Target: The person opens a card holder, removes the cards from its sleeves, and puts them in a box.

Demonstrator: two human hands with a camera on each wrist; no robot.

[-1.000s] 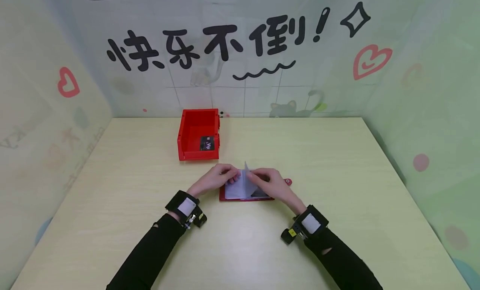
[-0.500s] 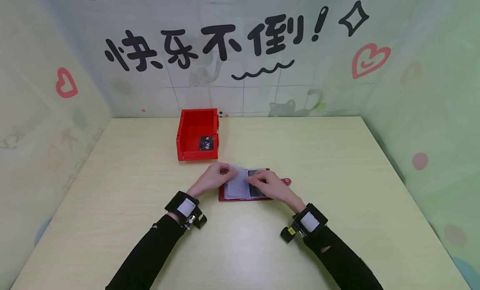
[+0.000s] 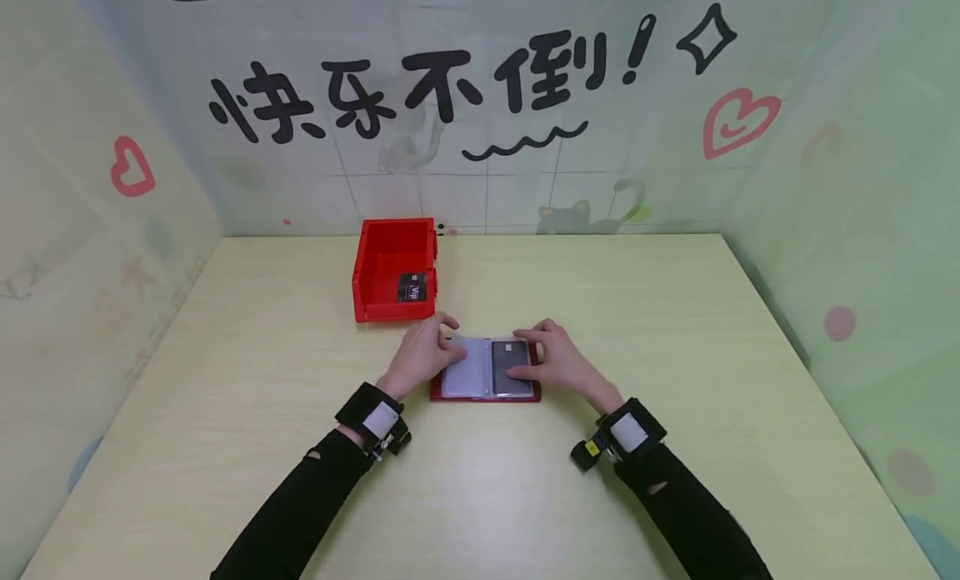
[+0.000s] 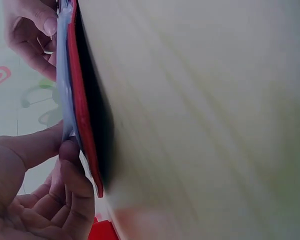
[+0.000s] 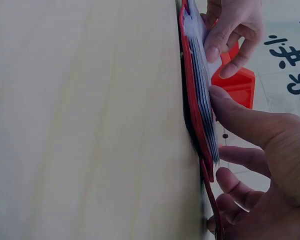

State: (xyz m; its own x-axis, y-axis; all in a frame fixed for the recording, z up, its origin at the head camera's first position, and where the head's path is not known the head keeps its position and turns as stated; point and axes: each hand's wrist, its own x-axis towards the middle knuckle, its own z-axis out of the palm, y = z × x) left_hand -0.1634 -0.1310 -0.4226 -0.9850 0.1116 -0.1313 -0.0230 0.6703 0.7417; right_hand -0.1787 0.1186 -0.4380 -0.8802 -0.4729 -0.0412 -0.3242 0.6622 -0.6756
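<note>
A red card holder (image 3: 487, 400) lies spread flat on the table, with clear plastic sleeves inside. Its left side shows a pale, see-through sleeve (image 3: 467, 378); a dark card (image 3: 510, 359) fills the right-hand sleeve. My left hand (image 3: 416, 355) pinches the edge of a sleeve between thumb and forefinger, which the left wrist view shows close up. On the other side, my right hand (image 3: 562, 359) rests its thumb (image 5: 232, 107) on the stacked sleeves. Its other fingers extend past the far edge. The holder's snap strap (image 5: 210, 197) sticks out beneath that hand.
Behind the left hand stands a red plastic bin (image 3: 396, 267), with a black card marked "Vip" (image 3: 412, 287) in it. Printed fabric walls (image 3: 637, 180) border the pale wooden table (image 3: 480, 497) at the back and both sides.
A clear sleeve that stood upright has been turned over to the left, uncovering the dark card. My right hand has moved to the holder's right edge; the holder has shifted slightly left.
</note>
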